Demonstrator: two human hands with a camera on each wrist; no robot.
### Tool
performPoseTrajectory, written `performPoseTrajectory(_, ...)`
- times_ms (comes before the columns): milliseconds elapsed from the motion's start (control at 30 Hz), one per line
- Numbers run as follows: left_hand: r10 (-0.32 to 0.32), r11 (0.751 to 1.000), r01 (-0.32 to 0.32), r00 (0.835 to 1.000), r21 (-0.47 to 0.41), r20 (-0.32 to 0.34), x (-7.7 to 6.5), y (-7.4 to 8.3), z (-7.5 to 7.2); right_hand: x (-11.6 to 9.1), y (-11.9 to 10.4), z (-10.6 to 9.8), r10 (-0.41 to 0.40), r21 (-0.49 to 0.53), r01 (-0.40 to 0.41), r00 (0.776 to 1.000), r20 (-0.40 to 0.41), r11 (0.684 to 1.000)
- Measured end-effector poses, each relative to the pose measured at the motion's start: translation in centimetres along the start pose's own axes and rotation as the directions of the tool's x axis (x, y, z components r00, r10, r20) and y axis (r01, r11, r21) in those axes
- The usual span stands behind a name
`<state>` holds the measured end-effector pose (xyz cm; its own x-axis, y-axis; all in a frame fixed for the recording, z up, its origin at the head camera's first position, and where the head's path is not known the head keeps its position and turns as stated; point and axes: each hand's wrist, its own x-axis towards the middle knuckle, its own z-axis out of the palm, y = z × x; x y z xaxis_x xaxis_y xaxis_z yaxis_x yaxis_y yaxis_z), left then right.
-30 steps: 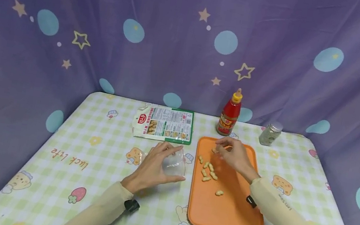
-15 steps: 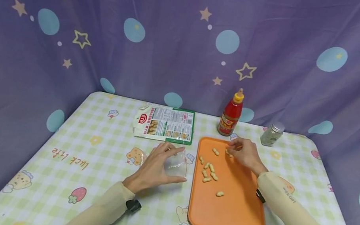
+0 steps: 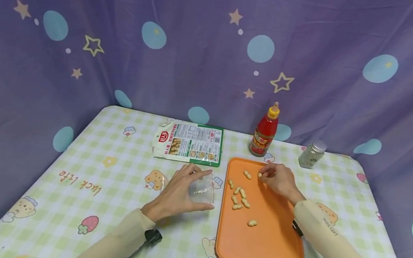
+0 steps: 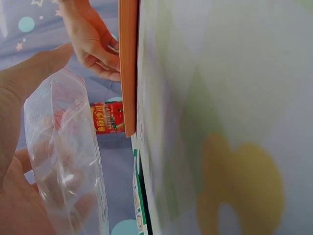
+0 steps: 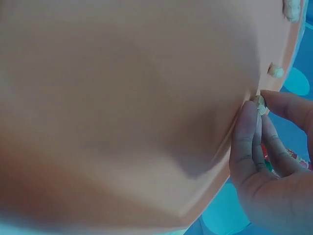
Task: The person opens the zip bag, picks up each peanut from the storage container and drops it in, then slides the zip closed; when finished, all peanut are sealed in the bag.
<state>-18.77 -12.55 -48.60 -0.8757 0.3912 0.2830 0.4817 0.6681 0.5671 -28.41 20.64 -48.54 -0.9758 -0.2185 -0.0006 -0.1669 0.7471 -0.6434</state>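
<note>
My left hand (image 3: pixel 174 195) holds a clear plastic bag (image 3: pixel 202 189), thumb and fingers spread wide at its mouth. In the left wrist view, the see-through bag (image 4: pixel 68 147) stands between the thumb and the fingers behind it. Over the far part of an orange tray (image 3: pixel 260 249), my right hand (image 3: pixel 281 180) pinches an unshelled peanut (image 3: pixel 259 175). The right wrist view shows that peanut (image 5: pixel 260 105) between thumb and fingertips, low at the tray surface. Several more peanuts lie on the tray's left side, one peanut (image 3: pixel 247 174) close to the hand, another peanut (image 3: pixel 252 223) nearer the middle.
Behind the tray stand a red sauce bottle (image 3: pixel 263 134) with a yellow cap and a small glass jar (image 3: pixel 312 154). A printed food packet (image 3: pixel 193 143) lies flat beyond my left hand. A checked cloth (image 3: pixel 62 219) covers the table; a purple curtain (image 3: pixel 182 78) hangs behind.
My right hand has shifted right from beside the upper left peanut, then slightly lower, and now pinches another peanut. My left hand and the bag have stayed nearly still.
</note>
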Motion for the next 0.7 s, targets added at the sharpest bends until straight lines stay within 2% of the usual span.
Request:
performPoseTrajectory(200,-0.010,1.000,0.010,1.000,0.004,0.008,0.0,0.0,0.0,-0.5,-0.4,-0.1,-0.015,0.038,0.016,1.000,-0.016,0.999)
performPoseTrajectory(333,-0.006,1.000,0.006,1.000,0.013,0.003,0.1,0.0,0.0,-1.3,-1.4,-0.2,-0.028,0.082,0.029,0.999,-0.017,0.996)
performPoseTrajectory(533,0.006,1.000,-0.006,1.000,0.020,-0.005,0.1,0.0,0.0,-3.0,-3.6,0.6,-0.066,0.198,0.056,0.997,0.041,0.979)
performPoseTrajectory(700,0.003,1.000,-0.003,1.000,0.011,0.003,0.1,0.0,0.1,-4.2,-5.5,1.7,-0.085,0.311,0.052,0.992,0.094,0.949)
